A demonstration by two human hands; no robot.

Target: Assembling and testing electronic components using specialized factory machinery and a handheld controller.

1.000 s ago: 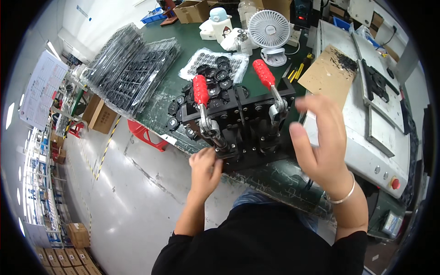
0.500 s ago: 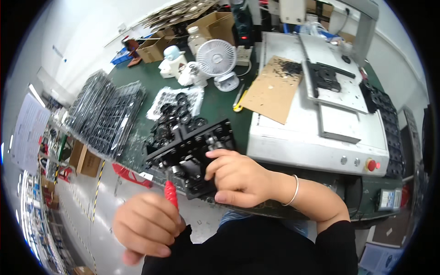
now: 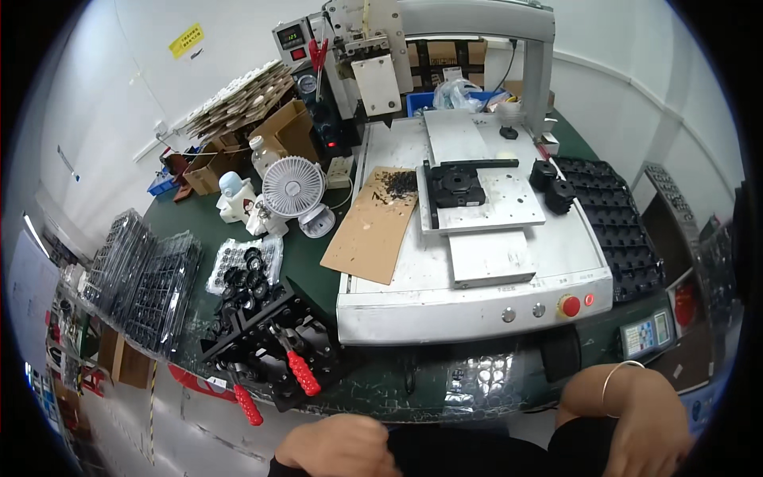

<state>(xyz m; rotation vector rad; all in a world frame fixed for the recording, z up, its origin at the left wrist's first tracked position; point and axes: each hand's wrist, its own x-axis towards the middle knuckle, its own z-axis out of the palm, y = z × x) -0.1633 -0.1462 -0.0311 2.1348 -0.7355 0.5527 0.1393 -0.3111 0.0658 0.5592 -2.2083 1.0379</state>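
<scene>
My left hand (image 3: 342, 447) is low in front of me, its back turned up, just short of the bench's near edge; its fingers are blurred and partly cut off by the lower border, so I cannot tell whether it is open or closed; my right hand (image 3: 653, 436) is at the lower right, fingers pointing down out of view, and I cannot tell its state either; a silver-coloured bangle (image 3: 606, 389) circles that wrist.

The black toggle-clamp fixture (image 3: 274, 350) sits at the front left of the green bench (image 3: 445, 393), beyond my left hand and apart from it; its two red-gripped handles (image 3: 302, 374) both slant down toward my side; right behind it lies a heap of round black parts (image 3: 242, 290), reaching back onto a clear plastic blister sheet (image 3: 226, 258); stacked clear trays (image 3: 163, 286) stand to the left.

To the right of the fixture is a white bench-top press (image 3: 461, 314), a red mushroom button (image 3: 569, 306) on its front; a square black part (image 3: 457, 189) rests on its raised metal plate (image 3: 509, 208), and two black knob-like pieces (image 3: 559, 197) sit just right of that plate; a brown cardboard sheet (image 3: 366, 238) strewn with black scraps lies on the left; a white fan (image 3: 293, 188) stands behind the fixture; a small grey display unit (image 3: 647, 334) is the nearest thing beyond my right hand.
</scene>
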